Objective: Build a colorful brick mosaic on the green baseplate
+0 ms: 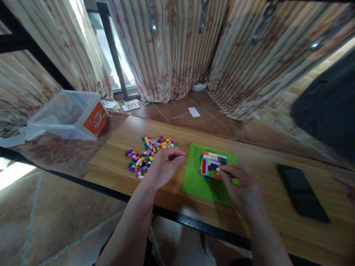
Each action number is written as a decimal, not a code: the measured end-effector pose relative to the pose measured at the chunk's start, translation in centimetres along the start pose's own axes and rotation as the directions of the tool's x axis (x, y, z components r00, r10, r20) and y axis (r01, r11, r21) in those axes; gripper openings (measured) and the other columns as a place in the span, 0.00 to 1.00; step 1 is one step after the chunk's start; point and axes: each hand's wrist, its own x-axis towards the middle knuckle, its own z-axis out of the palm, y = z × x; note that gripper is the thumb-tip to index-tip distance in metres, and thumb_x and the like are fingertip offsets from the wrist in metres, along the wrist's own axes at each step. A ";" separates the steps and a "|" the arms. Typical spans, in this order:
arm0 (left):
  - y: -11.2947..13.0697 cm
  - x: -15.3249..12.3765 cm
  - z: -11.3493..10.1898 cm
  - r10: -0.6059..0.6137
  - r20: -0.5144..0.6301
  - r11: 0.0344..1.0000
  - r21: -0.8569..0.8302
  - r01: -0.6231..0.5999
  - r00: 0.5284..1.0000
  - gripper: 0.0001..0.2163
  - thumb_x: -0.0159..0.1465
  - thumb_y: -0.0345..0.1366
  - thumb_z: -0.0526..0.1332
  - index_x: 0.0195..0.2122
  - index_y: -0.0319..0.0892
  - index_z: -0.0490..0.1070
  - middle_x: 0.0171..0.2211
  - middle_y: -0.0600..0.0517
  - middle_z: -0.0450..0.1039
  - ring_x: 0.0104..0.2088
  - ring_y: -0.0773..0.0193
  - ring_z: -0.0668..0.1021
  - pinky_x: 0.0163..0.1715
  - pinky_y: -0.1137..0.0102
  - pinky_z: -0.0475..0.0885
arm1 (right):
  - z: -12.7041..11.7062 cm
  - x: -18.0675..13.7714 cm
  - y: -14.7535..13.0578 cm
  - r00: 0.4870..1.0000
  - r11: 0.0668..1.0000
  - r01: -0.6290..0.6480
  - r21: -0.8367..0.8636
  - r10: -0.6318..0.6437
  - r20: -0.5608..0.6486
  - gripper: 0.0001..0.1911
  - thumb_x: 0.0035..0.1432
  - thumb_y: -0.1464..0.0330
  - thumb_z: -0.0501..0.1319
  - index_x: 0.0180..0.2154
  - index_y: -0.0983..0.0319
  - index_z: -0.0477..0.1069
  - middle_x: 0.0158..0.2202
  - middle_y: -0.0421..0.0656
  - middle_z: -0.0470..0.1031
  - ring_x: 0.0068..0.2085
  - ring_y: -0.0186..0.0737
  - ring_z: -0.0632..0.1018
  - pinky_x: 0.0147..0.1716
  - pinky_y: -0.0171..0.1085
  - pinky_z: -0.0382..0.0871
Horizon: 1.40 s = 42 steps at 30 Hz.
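On a green baseplate (194, 181) sits a low, layered block of toy bricks (212, 162) in red, white, blue, yellow and orange. Over its right side, my right hand (241, 183) pinches a small white brick (218, 170) between thumb and fingertips, at the block's top. My left hand (168, 164) is held above the table, between a heap of loose bricks (151, 147) and the baseplate. Its fingers are curled with the tips together; whatever may be between them is hidden. The left hand covers part of the heap.
A black phone (302, 192) lies on the wooden table (116, 155) to the right. Beyond the table's left end stands a clear plastic bin (66, 111) with an orange label. Another person's dark clothing (327, 103) and hand (345, 184) show at right.
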 end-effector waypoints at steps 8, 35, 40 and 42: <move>-0.1 0.0 0.1 -0.010 -0.030 0.999 0.045 0.011 0.999 0.06 0.56 0.33 0.63 0.30 0.42 0.80 0.25 0.53 0.76 0.26 0.67 0.72 0.28 0.73 0.65 | 0.6 0.4 -0.2 0.996 0.982 0.092 -0.164 -0.094 -0.005 0.07 0.60 0.67 0.60 0.33 0.59 0.77 0.36 0.45 0.77 0.37 0.41 0.78 0.38 0.41 0.73; -0.2 -0.1 -0.1 -0.015 -0.007 0.999 0.035 0.015 1.000 0.04 0.56 0.35 0.66 0.30 0.42 0.79 0.27 0.52 0.77 0.29 0.65 0.76 0.31 0.72 0.70 | 1.8 -0.2 -1.3 0.988 0.973 0.020 -0.228 -0.054 -0.142 0.08 0.57 0.70 0.60 0.26 0.59 0.75 0.33 0.45 0.77 0.37 0.43 0.77 0.37 0.42 0.71; -0.2 0.0 0.0 -0.041 0.012 0.998 0.048 0.041 0.999 0.03 0.56 0.34 0.65 0.30 0.40 0.77 0.28 0.53 0.77 0.29 0.65 0.77 0.33 0.71 0.72 | 2.0 -0.2 -1.4 0.990 0.970 -0.001 -0.244 -0.033 -0.134 0.11 0.59 0.69 0.58 0.27 0.61 0.76 0.34 0.47 0.76 0.37 0.46 0.77 0.38 0.44 0.72; -0.2 0.0 0.0 -0.049 0.020 0.997 0.054 0.048 0.999 0.03 0.57 0.33 0.64 0.30 0.40 0.76 0.27 0.53 0.76 0.29 0.66 0.76 0.33 0.71 0.73 | 1.9 -0.1 -1.3 0.990 0.973 0.003 -0.230 -0.035 -0.133 0.11 0.59 0.69 0.59 0.26 0.61 0.76 0.34 0.47 0.76 0.37 0.45 0.77 0.37 0.44 0.72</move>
